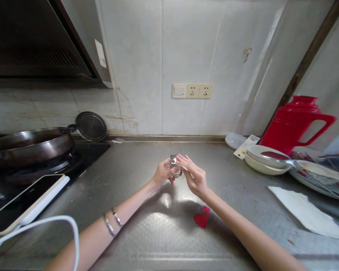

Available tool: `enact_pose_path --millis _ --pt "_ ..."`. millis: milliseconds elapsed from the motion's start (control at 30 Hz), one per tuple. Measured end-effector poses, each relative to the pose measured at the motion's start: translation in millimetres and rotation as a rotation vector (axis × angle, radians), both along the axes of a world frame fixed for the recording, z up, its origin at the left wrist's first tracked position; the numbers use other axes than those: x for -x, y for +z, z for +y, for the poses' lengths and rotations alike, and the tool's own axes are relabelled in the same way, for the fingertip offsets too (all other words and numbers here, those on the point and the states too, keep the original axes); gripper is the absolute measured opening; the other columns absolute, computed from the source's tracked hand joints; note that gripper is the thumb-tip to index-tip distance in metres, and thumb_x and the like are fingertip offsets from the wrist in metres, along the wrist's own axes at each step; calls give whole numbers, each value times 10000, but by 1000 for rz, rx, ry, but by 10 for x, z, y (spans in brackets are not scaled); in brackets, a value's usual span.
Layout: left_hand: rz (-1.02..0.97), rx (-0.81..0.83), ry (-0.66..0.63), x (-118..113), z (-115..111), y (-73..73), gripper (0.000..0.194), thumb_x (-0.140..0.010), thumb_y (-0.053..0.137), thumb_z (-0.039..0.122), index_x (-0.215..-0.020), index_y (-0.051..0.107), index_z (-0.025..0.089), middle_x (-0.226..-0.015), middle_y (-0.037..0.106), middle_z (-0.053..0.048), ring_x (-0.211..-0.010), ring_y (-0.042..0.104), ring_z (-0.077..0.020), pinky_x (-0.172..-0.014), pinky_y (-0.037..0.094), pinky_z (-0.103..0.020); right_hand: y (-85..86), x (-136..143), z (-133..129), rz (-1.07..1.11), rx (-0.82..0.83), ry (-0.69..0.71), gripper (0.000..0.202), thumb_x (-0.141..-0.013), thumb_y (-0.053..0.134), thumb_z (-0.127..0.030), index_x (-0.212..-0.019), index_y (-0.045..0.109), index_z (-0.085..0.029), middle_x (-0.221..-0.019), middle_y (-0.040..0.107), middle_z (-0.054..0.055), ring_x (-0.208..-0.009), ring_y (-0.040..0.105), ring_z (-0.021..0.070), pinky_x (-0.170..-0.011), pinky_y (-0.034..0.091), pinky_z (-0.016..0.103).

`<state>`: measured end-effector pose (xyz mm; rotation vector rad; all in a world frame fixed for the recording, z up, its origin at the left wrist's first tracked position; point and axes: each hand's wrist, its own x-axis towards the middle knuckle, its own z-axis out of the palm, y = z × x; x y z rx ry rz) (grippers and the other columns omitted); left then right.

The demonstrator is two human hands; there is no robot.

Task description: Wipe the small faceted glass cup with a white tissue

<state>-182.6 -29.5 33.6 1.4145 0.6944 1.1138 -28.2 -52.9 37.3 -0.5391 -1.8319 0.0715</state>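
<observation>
Over the middle of the steel counter, my left hand [163, 172] is wrapped around a small shiny, glass-like object [173, 161]. Its exact kind is hard to make out, since fingers cover much of it. My right hand [194, 175] meets it from the other side, thumb and fingers pressed against its upper edge. Below my right wrist, a red, roughly heart-shaped piece [202, 217] lies flat on the counter [135, 233].
A pan [31, 148] sits on the stove at left, near a phone [25, 203] with a white cable [70, 222]. On the right are stacked bowls [267, 165], a red thermos jug [290, 122], a plate [313, 184] and white paper [307, 212]. Sockets [199, 91] are on the wall.
</observation>
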Motion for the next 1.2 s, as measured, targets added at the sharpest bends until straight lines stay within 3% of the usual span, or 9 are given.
enact_pose_path --millis 200,400,633,833,1067,1200 --pt "-6 33 -15 -6 -12 -8 580 -618 732 475 -1048 546 134 -707 580 2 -439 506 -79 -352 429 -203 -7 -46 93 93 92 -81 303 -945 433 -215 -1172 623 -283 -1202 649 29 -1139 596 214 -1059 414 501" --pt "-19 23 13 7 2 -6 583 -618 736 484 -1047 545 138 -670 578 10 -435 511 -84 -357 445 -205 5 -45 57 9 -12 -6 358 -932 432 -158 -1230 589 -280 -1255 614 39 -1211 536 225 -1082 382 503" --pt "14 5 4 -5 -23 22 622 -614 740 490 -1079 545 126 -737 597 -8 -438 517 -77 -357 447 -201 -12 -84 125 53 41 -75 341 -941 427 -185 -1227 593 -267 -1224 635 45 -1162 579 221 -1069 394 504" --pt "24 -2 20 5 -6 21 626 -617 744 483 -1092 546 125 -715 584 -2 -446 518 -86 -358 452 -212 2 -86 85 -40 -30 1 376 -922 443 -153 -1245 582 -286 -1265 605 40 -1213 534 223 -1084 375 499" --pt "0 32 10 3 -13 24 586 -621 734 514 -1026 561 128 -691 566 7 -421 508 -77 -343 450 -203 -8 -81 166 200 370 9 299 -931 474 -359 -1150 655 -268 -1204 645 38 -1155 584 239 -1017 451 454" --pt "-35 48 4 25 22 29 550 -669 682 554 -991 569 123 -641 551 13 -410 506 -89 -343 461 -222 -3 -67 154 171 473 116 395 -902 509 -425 -1257 576 -268 -1327 557 48 -1253 496 243 -1072 380 456"
